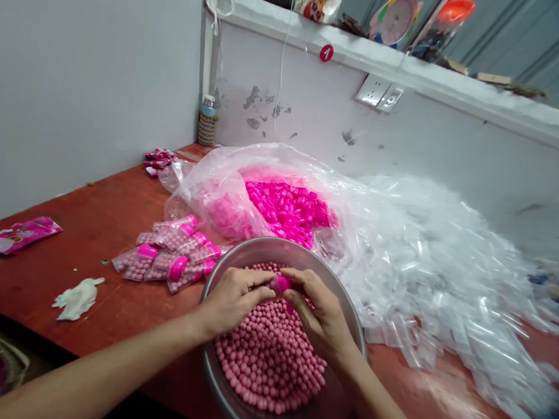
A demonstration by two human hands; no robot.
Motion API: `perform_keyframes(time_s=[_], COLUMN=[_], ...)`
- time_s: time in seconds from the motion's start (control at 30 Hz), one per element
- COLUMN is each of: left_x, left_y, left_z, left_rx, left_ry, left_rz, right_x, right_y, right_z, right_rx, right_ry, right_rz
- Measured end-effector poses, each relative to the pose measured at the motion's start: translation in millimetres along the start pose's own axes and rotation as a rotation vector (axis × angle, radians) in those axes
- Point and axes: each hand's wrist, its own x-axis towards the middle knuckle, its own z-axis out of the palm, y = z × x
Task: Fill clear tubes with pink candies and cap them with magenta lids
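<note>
My left hand (236, 300) and my right hand (322, 313) meet above a metal bowl (349, 312) of round pink beads (268, 357). Between their fingertips is a bright pink cap (282, 283), pinched by my right thumb and forefinger. The closed left fingers hold what looks like a small clear plastic container at the cap's left side, mostly hidden by the fingers. Left of the bowl lies a pile of clear containers with pink caps (174, 253), filled with beads. Behind the bowl, an open clear bag (205, 171) holds many loose pink caps (284, 206).
A large heap of clear plastic containers (440, 261) covers the right of the red table (90, 214). On the left lie a pink packet (20, 235) and a crumpled white scrap (77, 298). A bottle in a woven sleeve (207, 126) stands in the corner, below a cluttered shelf (294, 23).
</note>
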Motion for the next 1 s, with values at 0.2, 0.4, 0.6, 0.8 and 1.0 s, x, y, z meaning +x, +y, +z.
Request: perform_keyframes(time_s=[0.2, 0.4, 0.6, 0.8, 1.0], left_x=[-4, -2, 8, 7, 1], left_y=[1, 2, -7, -9, -3], left_z=[1.6, 2.9, -0.1, -1.0, 1.6], left_rx=[0.041, 0.051, -0.483, -0.413, -0.186], left_ry=[-0.008, -0.049, 0.014, -0.01, -0.06], left_rz=[0.083, 0.053, -0.255, -0.176, -0.044], right_x=[-6, -7, -9, -13, 7], right_y=[-5, -2, 4, 12, 4], right_z=[-7, -7, -13, -17, -19], right_rx=[-0.067, -0.06, 0.605, 1.024, 1.096], right_ry=[-0.068, -0.118, -0.062, 0.063, -0.177], right_rz=[-0.186, -0.145, 0.334, 0.583, 0.714])
